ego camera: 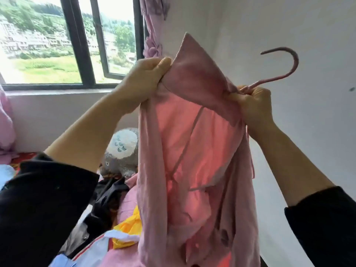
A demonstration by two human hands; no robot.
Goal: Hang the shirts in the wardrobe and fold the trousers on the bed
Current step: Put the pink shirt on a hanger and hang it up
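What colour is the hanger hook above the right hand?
Dusty pink, matching the shirt; the hanger hook shows clearly in the head view.

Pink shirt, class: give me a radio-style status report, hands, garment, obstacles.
Left hand grips pink shirt at collar. Right hand grips hanger neck, hook free. Shirt held up over clothes pile; wardrobe out of view.

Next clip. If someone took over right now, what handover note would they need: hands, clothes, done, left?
Left hand grips the pink shirt by its collar edge, held up.
Right hand grips the hanger at its neck, hook up; its frame shows through the fabric.
Heap of clothes lies below the shirt.
Done: hanger inside shirt.
Left: straighten it, hang it (wardrobe out of view), then the heap.
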